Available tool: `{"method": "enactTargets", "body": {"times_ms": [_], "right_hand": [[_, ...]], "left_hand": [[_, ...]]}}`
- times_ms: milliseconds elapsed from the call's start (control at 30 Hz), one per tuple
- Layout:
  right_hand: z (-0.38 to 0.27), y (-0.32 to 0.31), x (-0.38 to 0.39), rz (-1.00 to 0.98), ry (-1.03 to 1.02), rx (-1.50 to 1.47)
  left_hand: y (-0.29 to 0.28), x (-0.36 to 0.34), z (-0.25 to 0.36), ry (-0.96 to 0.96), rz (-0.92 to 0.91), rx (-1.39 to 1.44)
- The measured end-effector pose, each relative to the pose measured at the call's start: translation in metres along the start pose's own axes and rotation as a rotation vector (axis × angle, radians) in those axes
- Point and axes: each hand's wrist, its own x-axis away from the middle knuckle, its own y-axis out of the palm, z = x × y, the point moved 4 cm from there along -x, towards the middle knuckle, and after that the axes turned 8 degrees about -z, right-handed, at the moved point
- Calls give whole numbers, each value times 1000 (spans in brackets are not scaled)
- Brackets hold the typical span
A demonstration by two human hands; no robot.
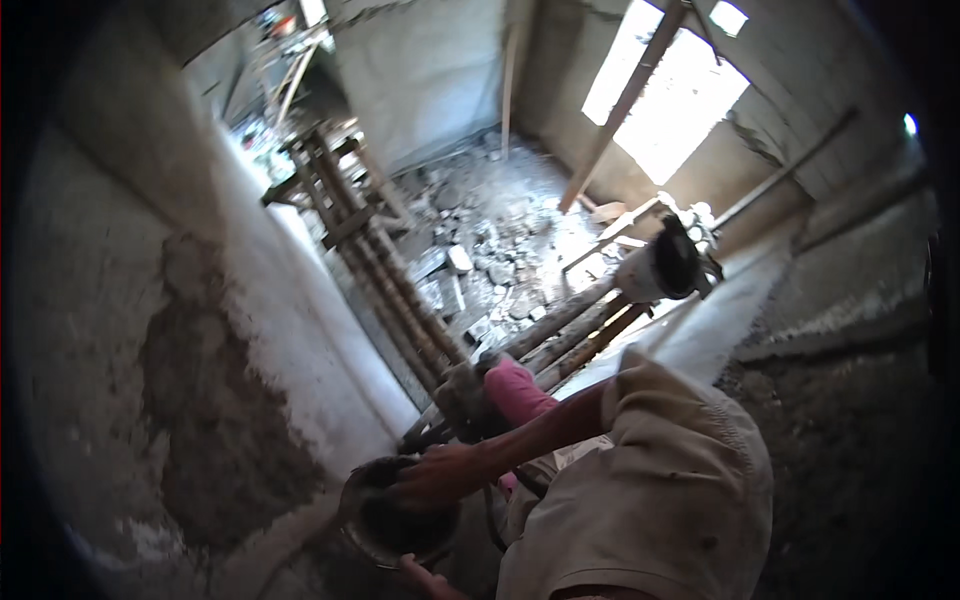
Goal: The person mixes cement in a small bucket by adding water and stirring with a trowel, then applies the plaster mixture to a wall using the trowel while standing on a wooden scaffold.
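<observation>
A dark round bucket with mortar-smeared sides is tilted at the lower middle, against the foot of the left wall. My right arm crosses in front of me to the left, and my right hand is at the bucket's mouth, fingers curled. What those fingers hold, if anything, is lost in the dark. At the bucket's near rim is my left hand; a finger and part of the palm show, gripping the edge, and the rest is cut off below.
Wooden scaffold poles run away from me on the left, more on the right. A white bucket rests tilted on the right poles. Rubble covers the floor below. The left wall bears a dark wet mortar patch.
</observation>
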Motion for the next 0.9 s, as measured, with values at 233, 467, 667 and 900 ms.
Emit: {"method": "enactTargets", "body": {"times_ms": [233,467,667,900], "right_hand": [[63,32,94,-135,658,203],[146,52,105,-389,412,-343],[71,72,141,-422,607,-940],[32,95,134,-296,679,-1081]], "left_hand": [[37,21,103,758,-57,-322],[70,94,157,1144,-177,-347],[84,46,129,615,-303,-421],[51,53,102,495,-372,-30]]}}
